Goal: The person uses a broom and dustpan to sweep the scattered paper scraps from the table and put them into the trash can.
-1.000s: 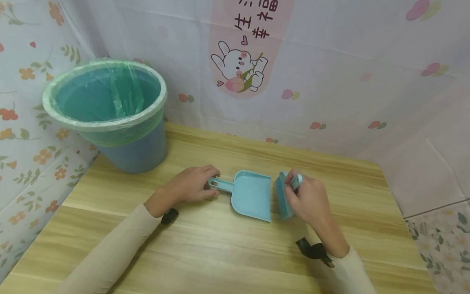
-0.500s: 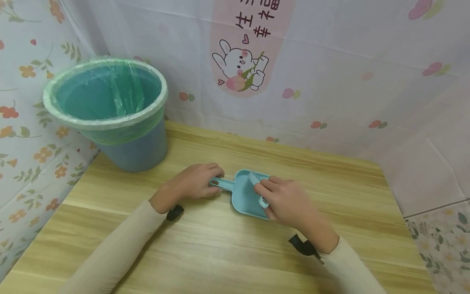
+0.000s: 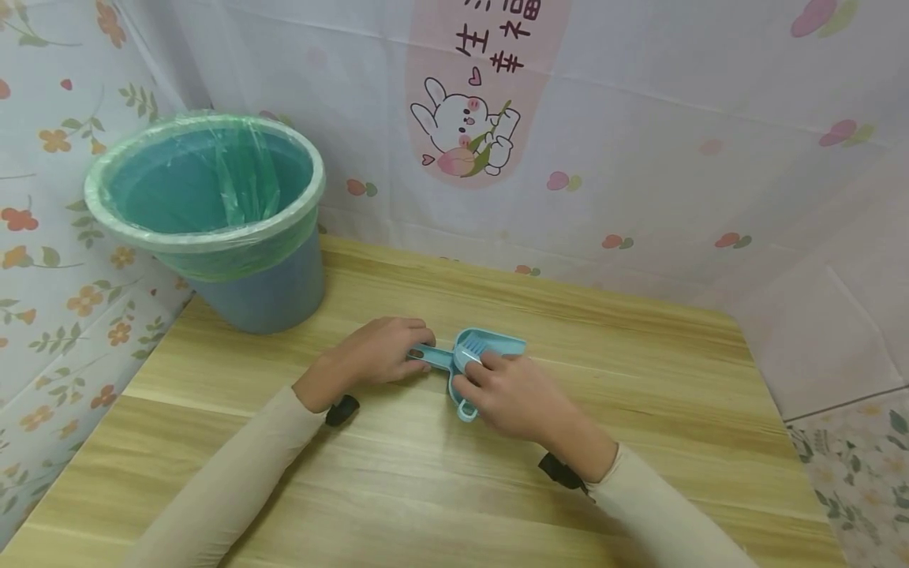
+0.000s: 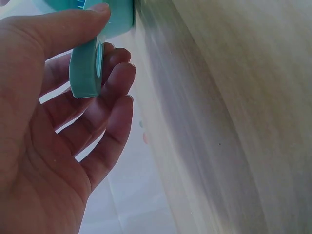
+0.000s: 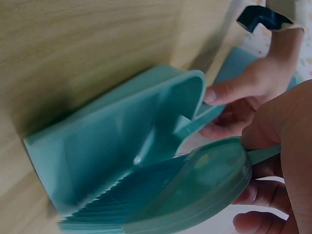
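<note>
My left hand (image 3: 379,351) pinches the handle of a light blue dustpan (image 3: 510,345) lying on the table. In the left wrist view the thumb lies on one side of that handle (image 4: 84,73), with the fingers on the other. My right hand (image 3: 514,398) grips a matching hand brush (image 5: 209,180) by its handle, whose looped end sticks out below the fingers in the head view. The brush sits over the pan near its handle side. Bristles (image 5: 131,195) reach into the pan (image 5: 92,146) in the right wrist view. Part of the pan is hidden behind the right hand.
A blue bucket (image 3: 263,296) with a green plastic liner stands at the table's back left. The wood-grain table (image 3: 426,489) backs onto a printed white cloth (image 3: 639,142). Black bands circle both wrists.
My right hand has carried the brush leftward, from beside the pan's open edge into the pan and over to its handle side. The left hand has stayed at the dustpan handle.
</note>
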Motion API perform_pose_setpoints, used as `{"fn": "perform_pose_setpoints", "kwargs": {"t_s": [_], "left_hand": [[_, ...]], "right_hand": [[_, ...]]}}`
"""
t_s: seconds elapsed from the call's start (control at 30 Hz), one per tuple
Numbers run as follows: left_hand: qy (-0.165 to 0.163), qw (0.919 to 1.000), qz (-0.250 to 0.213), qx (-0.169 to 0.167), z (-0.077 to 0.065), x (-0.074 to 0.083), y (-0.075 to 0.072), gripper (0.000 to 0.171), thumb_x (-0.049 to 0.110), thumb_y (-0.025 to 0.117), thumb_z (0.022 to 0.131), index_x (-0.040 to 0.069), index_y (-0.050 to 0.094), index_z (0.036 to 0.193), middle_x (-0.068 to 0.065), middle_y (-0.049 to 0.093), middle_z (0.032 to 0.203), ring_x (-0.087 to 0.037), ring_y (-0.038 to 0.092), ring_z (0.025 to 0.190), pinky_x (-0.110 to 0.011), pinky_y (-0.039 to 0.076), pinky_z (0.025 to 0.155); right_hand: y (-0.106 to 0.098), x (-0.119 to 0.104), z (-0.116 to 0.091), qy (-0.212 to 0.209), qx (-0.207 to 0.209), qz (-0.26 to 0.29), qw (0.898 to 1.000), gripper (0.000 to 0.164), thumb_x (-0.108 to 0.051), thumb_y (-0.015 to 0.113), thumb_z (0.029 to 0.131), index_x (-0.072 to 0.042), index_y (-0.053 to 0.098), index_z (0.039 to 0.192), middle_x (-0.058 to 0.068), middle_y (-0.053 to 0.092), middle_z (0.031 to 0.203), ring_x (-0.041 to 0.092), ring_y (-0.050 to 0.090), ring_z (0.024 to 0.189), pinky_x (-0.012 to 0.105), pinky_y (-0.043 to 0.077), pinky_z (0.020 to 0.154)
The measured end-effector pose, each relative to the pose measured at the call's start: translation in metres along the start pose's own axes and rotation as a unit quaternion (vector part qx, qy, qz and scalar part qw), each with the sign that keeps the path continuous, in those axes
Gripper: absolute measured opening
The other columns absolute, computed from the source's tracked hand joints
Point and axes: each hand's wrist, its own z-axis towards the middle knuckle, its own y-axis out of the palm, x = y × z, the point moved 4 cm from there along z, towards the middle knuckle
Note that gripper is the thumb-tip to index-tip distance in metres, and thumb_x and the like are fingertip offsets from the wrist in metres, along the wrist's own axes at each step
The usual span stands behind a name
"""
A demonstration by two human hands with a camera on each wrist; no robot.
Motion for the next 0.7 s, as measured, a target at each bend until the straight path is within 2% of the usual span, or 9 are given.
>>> {"fn": "perform_pose_setpoints", "kwargs": {"t_s": [0.13,0.5,0.7], "left_hand": [[0.005,1.0,0.002,0.001,-0.001,0.001,0.0,0.025,0.026,0.082,0.102,0.008,0.076,0.119,0.001,0.069,0.107,-0.013,0.058,0.086,-0.035,0.054,0.081],[0.016,0.9999,-0.001,0.002,-0.001,0.003,-0.002,0.024,0.024,0.084,0.1,0.008,0.075,0.116,0.002,0.064,0.1,-0.013,0.054,0.083,-0.034,0.051,0.078],[0.014,0.9999,0.001,-0.004,-0.001,0.003,-0.002,0.026,0.024,0.083,0.101,0.007,0.075,0.118,0.0,0.066,0.104,-0.013,0.054,0.084,-0.035,0.052,0.079]], "right_hand": [[0.003,-0.004,0.0,-0.006,-0.005,-0.003,1.0,0.018,-0.009,0.079,0.09,-0.012,0.065,0.1,-0.002,0.059,0.081,0.014,0.049,0.064,0.022,0.035,0.055],[0.009,-0.007,-0.007,-0.012,-0.024,0.002,1.0,0.022,-0.01,0.082,0.089,-0.016,0.068,0.106,0.002,0.063,0.096,0.016,0.057,0.069,0.024,0.042,0.053],[0.014,-0.01,-0.014,-0.01,-0.051,0.012,0.999,0.02,-0.013,0.084,0.094,-0.018,0.071,0.108,0.001,0.062,0.102,0.014,0.057,0.07,0.023,0.042,0.052]]}}
